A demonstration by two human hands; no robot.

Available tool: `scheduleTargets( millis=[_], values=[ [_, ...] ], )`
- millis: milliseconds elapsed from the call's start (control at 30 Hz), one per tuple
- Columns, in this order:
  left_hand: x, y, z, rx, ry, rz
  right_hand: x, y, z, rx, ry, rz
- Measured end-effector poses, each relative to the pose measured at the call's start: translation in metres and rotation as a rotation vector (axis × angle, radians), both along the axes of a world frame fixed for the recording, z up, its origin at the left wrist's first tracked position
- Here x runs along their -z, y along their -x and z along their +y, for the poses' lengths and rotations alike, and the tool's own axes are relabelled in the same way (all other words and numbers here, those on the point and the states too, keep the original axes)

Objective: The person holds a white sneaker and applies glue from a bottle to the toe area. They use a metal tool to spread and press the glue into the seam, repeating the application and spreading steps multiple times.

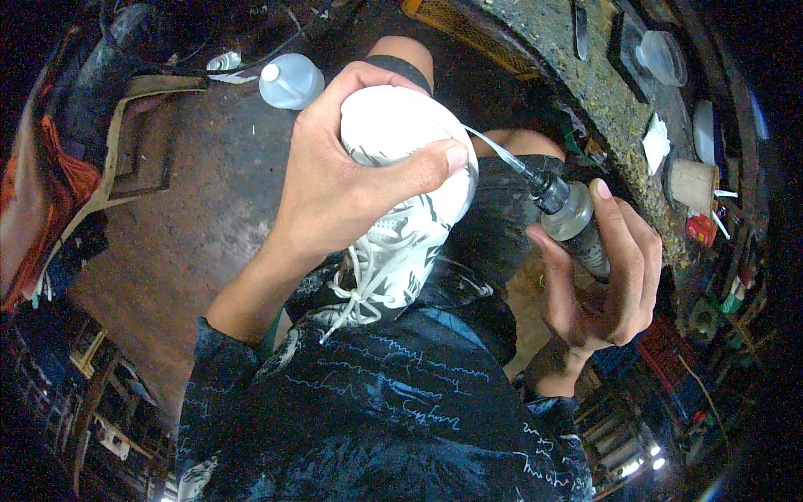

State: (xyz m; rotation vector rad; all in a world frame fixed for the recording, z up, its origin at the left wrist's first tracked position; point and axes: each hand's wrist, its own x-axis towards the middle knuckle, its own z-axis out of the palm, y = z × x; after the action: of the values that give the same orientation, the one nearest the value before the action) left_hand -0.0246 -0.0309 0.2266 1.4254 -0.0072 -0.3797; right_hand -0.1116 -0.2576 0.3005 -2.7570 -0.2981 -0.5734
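Observation:
My left hand (335, 192) is closed round the front of a white shoe (396, 125) with grey-black markings, thumb across it and fingers behind its far edge. The shoe's white laces (360, 293) hang toward my lap, over dark patterned clothing (376, 402). At the right, my right hand (611, 293) grips a small squeeze bottle (567, 213) with a dark cap and a thin translucent nozzle (502, 155). The nozzle's tip is at the right edge of the shoe's front, touching or very close; I cannot tell which.
A translucent jug (291, 84) stands on the stained floor (159, 276) at upper left, near cables. An orange cloth (33, 192) is at far left. A worn ledge (602, 100) on the right bears a clear container (661, 58), white scraps (657, 142) and a beige block (694, 184).

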Motion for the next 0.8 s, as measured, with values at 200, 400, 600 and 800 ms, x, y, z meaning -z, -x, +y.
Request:
scheduleTargets(
  millis=[200,400,600,800],
  values=[
    [0.0046,-0.0024,-0.0005,0.000,-0.065,-0.062,0.0016,-0.0015,0.0016,0.012,0.010,-0.005],
    [0.0034,-0.0018,0.0010,0.008,-0.066,-0.048,0.0036,-0.0060,0.0007,-0.021,0.035,-0.054],
    [0.0038,-0.0012,-0.0003,0.001,-0.066,-0.040,0.0019,-0.0037,0.0020,-0.004,0.019,-0.026],
    [0.0040,-0.0006,0.0001,0.000,-0.071,-0.067,0.0028,-0.0038,-0.0003,-0.021,0.054,-0.047]
  ],
)
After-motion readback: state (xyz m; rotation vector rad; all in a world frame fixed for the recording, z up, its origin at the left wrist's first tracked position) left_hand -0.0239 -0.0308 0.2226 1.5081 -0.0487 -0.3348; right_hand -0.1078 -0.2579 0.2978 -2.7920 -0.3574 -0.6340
